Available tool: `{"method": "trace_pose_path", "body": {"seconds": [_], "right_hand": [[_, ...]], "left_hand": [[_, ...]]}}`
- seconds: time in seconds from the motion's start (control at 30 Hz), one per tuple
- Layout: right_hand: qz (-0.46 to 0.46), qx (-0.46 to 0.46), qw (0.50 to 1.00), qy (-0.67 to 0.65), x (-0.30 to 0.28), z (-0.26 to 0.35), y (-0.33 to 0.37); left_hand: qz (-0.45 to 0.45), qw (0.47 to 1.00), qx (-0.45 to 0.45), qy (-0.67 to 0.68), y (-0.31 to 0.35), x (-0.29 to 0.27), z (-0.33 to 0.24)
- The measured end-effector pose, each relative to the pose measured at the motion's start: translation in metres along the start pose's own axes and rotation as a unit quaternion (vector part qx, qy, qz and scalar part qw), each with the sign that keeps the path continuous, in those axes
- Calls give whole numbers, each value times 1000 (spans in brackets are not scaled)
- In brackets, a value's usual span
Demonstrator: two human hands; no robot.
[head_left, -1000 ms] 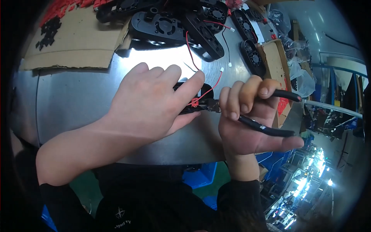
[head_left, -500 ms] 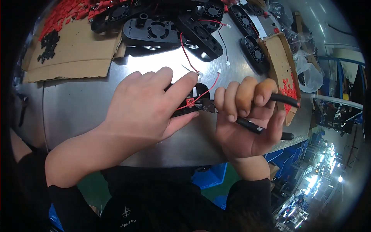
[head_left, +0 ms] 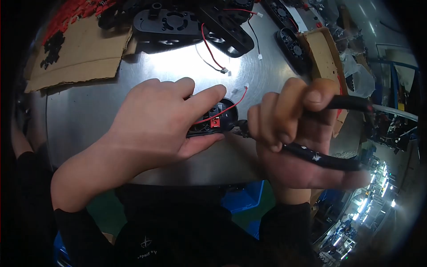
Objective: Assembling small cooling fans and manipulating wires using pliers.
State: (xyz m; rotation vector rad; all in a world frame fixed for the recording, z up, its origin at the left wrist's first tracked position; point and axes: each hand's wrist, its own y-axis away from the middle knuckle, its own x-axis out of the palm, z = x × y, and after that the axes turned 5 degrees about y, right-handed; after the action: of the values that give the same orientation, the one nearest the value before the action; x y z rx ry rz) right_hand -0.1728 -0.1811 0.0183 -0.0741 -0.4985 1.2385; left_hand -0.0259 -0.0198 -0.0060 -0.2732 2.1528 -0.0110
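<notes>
My left hand (head_left: 155,115) is closed around a small black plastic housing (head_left: 230,115), covering much of its left side. Inside the housing sits a small red part (head_left: 215,122), and a thin red wire (head_left: 235,106) curves up past the rim. My right hand (head_left: 296,129) grips pliers with black handles (head_left: 320,159). The handles are spread wide, with the thumb stretched along the lower one. The dark jaws lie at the housing's right end, blurred; whether they touch it I cannot tell.
Black fan housings (head_left: 167,24) with loose wires are piled at the back. Cardboard (head_left: 84,58) with red and black small parts lies at the back left. A cardboard box (head_left: 321,53) stands on the right, beside another black fan housing (head_left: 291,51). The metal table's (head_left: 195,175) front edge is near my body.
The pliers' handles have spread further apart, and my right thumb has stretched outward. The jaws have drawn slightly away from the red part. The left hand keeps its hold on the housing.
</notes>
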Motion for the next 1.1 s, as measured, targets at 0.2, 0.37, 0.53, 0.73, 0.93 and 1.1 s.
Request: {"method": "trace_pose_path", "body": {"seconds": [0.2,0.37,0.53,0.73,0.93,1.1], "right_hand": [[17,-2,1000,-26,-12,-12,0],[-5,9,999,-45,-14,-13,1],[-2,14,999,-53,-3,-18,5],[13,14,999,-45,0,-17,5],[7,-8,1000,-4,9,-6,3],[108,-171,979,5,12,-30,-9]], "left_hand": [[-4,1000,-12,-3,2,2,-1],[-4,1000,-13,6,0,2,-1],[-4,1000,-17,16,1,4,-1],[-17,1000,-5,2,0,5,-1],[-10,1000,-8,4,5,5,4],[-30,999,2,20,1,7,2]]}}
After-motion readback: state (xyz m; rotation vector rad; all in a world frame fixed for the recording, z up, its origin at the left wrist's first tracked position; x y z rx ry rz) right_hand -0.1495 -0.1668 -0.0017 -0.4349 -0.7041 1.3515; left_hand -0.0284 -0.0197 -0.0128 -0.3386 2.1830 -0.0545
